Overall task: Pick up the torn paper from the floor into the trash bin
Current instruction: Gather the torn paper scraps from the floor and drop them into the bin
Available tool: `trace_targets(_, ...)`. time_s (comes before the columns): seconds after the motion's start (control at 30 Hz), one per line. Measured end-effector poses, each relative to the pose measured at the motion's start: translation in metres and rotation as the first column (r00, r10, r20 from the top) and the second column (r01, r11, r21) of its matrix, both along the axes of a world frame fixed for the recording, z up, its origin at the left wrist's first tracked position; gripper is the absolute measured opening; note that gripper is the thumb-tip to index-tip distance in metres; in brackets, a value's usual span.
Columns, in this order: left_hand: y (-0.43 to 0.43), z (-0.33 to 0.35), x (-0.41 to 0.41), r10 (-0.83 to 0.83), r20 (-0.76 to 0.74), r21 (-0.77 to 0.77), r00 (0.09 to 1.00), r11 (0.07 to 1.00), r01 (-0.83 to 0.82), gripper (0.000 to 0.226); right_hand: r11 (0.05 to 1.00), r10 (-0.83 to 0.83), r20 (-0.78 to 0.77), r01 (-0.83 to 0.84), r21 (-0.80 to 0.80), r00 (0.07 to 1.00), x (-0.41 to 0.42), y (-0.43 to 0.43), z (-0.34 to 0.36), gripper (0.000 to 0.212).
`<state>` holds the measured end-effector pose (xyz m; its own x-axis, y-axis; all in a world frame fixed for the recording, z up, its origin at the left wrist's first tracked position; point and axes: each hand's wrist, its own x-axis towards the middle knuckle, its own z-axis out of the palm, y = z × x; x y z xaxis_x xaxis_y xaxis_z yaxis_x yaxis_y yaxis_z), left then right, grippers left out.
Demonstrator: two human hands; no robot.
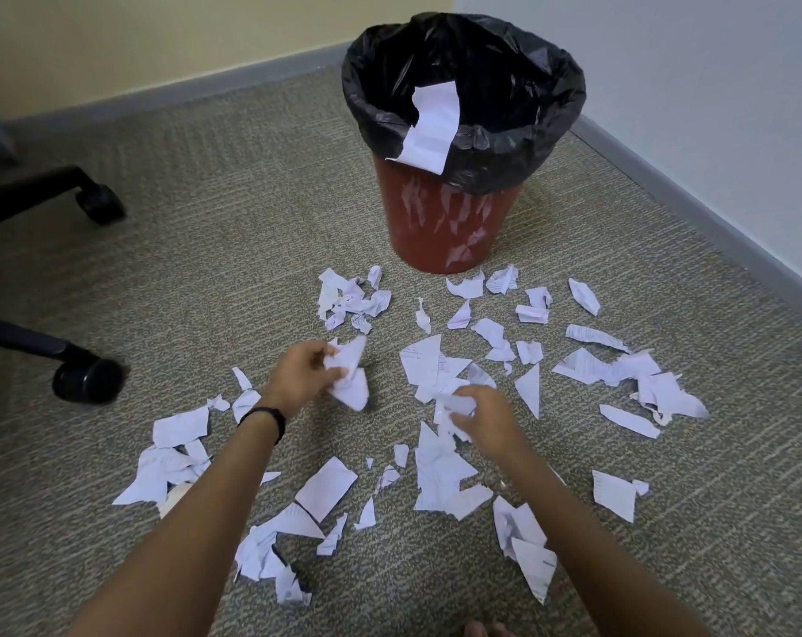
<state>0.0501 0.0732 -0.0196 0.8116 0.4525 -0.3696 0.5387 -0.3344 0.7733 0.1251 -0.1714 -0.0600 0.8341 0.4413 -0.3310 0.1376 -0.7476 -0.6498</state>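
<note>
Several torn white paper scraps (440,475) lie scattered over the carpet in front of a red trash bin (445,223) lined with a black bag. One larger paper strip (429,126) hangs over the bin's near rim. My left hand (300,374) grips a bunch of crumpled paper pieces (351,379) just above the floor. My right hand (484,420) pinches a small wad of scraps (456,402) among the pieces in the middle of the mess. Both hands are about a forearm's length short of the bin.
Black office chair legs with castors (89,379) stand at the left. Walls with a grey baseboard (693,209) meet in the corner behind the bin. A toe shows at the bottom edge (482,629). Grey-green carpet (206,223) covers the floor.
</note>
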Motion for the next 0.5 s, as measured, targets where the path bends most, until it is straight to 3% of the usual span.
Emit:
trace_targets(0.1, -0.023, 0.027, 0.028, 0.041, 0.109, -0.174, 0.993, 0.984, -0.022, 0.028, 0.949, -0.185, -0.180, 0.223, 0.221, 0.966, 0.017, 0.008, 0.027, 0.025)
trace_targets(0.23, -0.046, 0.068, 0.075, 0.116, 0.276, -0.248, 0.954, 0.968, -0.045, 0.032, 0.788, -0.272, -0.421, 0.451, 0.418, 0.865, 0.046, 0.025, 0.078, 0.021)
trace_targets(0.37, -0.052, 0.124, 0.114, 0.225, 0.388, -0.395, 0.894, 0.917, -0.059, 0.026, 0.640, -0.273, -0.489, 0.536, 0.550, 0.829, 0.073, 0.042, 0.140, 0.013)
trace_targets(0.5, -0.046, 0.173, 0.134, 0.294, 0.417, -0.513, 0.860, 0.857, -0.045, 0.010, 0.420, -0.201, -0.514, 0.547, 0.724, 0.834, 0.099, 0.050, 0.197, 0.012)
